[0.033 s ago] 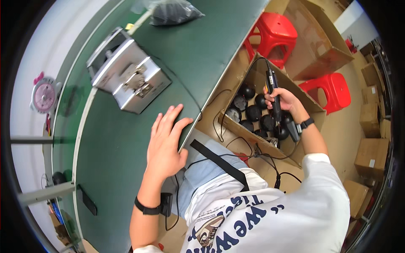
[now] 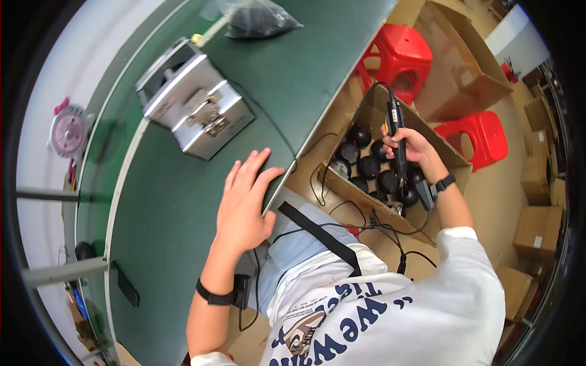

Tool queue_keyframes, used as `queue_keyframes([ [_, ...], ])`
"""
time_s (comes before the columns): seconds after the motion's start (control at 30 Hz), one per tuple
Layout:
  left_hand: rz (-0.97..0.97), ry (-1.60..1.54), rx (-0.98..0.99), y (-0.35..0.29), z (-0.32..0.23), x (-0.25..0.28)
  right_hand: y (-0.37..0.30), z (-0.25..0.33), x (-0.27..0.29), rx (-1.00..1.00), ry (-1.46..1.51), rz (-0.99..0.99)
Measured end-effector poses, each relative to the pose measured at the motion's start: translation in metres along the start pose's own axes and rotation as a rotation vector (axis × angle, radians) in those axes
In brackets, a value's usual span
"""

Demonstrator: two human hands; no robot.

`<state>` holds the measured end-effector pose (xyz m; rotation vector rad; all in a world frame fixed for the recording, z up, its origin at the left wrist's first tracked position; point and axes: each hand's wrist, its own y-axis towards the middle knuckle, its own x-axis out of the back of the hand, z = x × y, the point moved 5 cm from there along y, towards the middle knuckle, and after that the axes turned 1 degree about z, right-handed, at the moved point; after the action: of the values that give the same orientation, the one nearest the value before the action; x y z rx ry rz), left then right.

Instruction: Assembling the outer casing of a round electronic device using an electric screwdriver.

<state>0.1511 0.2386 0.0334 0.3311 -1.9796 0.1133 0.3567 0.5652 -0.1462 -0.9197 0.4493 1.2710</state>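
My right hand (image 2: 410,145) grips a black electric screwdriver (image 2: 398,128), its tip pointing down and its cord arching up from the top end. Beneath it stands an open cardboard box (image 2: 349,190) holding several black round parts (image 2: 368,166). The tip sits close over the parts; whether it touches one I cannot tell. My left hand (image 2: 246,198) lies flat at the edge of the green table (image 2: 177,226), fingers spread and nothing in them. Beyond its fingertips is a silver metal machine (image 2: 204,113) with a small mechanism on its front.
A clear bag of dark parts (image 2: 259,19) lies at the table's far end, and a phone (image 2: 126,285) near its left edge. Red stools (image 2: 479,140) and large cardboard boxes stand to the right. Loose black cables (image 2: 372,226) hang between table and box.
The view has shifted slightly, so the table and the machine appear a little further right. Both hands keep nearly the same place, and the right hand still grips the screwdriver.
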Motion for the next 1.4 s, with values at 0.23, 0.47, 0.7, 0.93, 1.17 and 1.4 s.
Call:
queue_keyframes([
  [0.23, -0.061, -0.118, -0.037, -0.054, 0.007, 0.014, 0.034, 0.040, -0.219, 0.427, 0.225, 0.228],
  [0.47, -0.174, -0.332, 0.221, -0.172, 0.024, 0.037, 0.059, 0.041, -0.354, 0.615, 0.341, 0.378],
  [0.7, -0.418, -0.225, 0.442, -0.245, 0.067, 0.106, 0.100, -0.012, -0.440, 0.963, -0.440, 0.280],
  [0.93, -0.768, -0.370, 0.990, -0.294, 0.240, 0.172, 0.159, -0.052, -0.450, 0.857, -0.628, 0.254],
  [1.17, -1.216, -0.195, 1.511, -0.339, 0.395, 0.225, 0.167, -0.060, -0.437, 0.775, -0.599, 0.235],
  [1.4, -1.646, -0.039, 1.810, -0.371, 0.468, 0.247, 0.165, -0.063, -0.435, 0.722, -0.625, 0.276],
])
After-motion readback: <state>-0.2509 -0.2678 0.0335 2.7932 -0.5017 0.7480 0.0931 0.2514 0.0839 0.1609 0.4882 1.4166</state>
